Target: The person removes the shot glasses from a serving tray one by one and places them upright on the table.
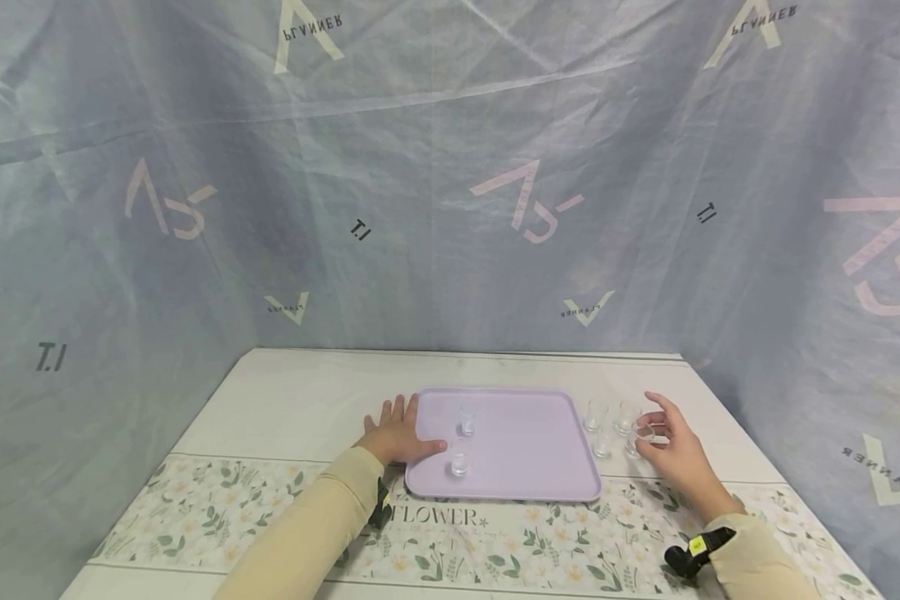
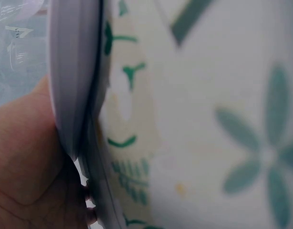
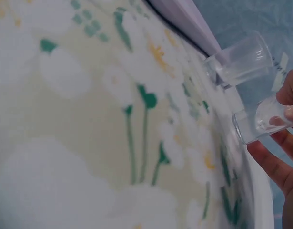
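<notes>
A lilac tray lies on the table with two small clear glasses near its left side, a farther glass and a nearer glass. My left hand rests at the tray's left edge, fingers spread and thumb reaching over the rim. In the left wrist view, the tray's side stands against that hand. Right of the tray, my right hand pinches a clear shot glass between thumb and fingers. Its base is close to the tabletop.
Several more clear glasses stand between the tray and my right hand, among them a front glass and a left glass. A floral cloth band crosses the table's front. Grey-blue curtains enclose the back and sides.
</notes>
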Action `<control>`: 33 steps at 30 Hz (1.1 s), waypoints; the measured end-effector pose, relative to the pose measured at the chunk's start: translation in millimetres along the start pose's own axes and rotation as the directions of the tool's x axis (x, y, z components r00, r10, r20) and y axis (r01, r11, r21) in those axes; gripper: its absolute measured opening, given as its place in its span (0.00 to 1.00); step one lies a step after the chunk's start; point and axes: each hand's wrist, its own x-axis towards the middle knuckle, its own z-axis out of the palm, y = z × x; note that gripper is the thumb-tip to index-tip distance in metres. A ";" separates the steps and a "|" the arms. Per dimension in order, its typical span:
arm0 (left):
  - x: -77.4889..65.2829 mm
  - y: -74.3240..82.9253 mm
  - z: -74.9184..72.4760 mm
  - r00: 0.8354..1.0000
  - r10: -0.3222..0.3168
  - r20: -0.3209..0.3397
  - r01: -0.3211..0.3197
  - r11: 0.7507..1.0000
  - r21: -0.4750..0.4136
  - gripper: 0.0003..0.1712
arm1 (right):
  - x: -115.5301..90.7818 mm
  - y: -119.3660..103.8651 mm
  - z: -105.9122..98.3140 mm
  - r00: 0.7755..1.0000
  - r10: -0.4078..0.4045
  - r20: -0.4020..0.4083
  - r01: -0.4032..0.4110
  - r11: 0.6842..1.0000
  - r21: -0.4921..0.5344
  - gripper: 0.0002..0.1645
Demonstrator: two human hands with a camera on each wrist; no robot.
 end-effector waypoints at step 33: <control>1.0 0.1 1.1 1.000 -0.003 0.006 0.003 1.000 0.017 0.72 | 32.0 -41.1 3.3 0.975 -0.198 -0.104 0.205 0.977 0.065 0.46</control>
